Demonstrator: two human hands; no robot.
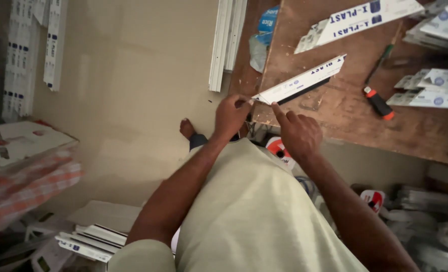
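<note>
A: Step in hand?

B: Steadying the strip (300,80), the white plastic profile lying aslant on the surface (345,116). My left hand (230,115) pinches its pointed near end, which sticks out just past the surface's edge; fingers closed narrow on that tip. My right hand (299,133) sits just beside it, forefinger stretched out and touching the strip's lower edge near the tip, the other fingers curled and holding nothing.

A: Next move calls for what?

B: My judgement: a firm hold at the tip, and the strip kept flat, since its end hangs off the edge and could tip or slide.

A: Room, left to right?

B: Far left, white profiles (55,40) stand against the wall. Below them a box (25,138) with checked cloth (27,186) under it, blurred. On the floor (133,100), low left, a stack of short offcuts (90,239). My bare foot (187,128) shows on the floor beside the surface. More long white lengths (226,40) lean at the surface's left edge.

A: On the surface?

B: Brown wood, scuffed, specks of debris. A second printed strip (357,20) lies above mine, apart from it. To the right, a screwdriver (377,98) with a black and orange handle, then more cut pieces (430,88) at the right edge. Below the surface, blurred clutter; cannot tell what.
</note>
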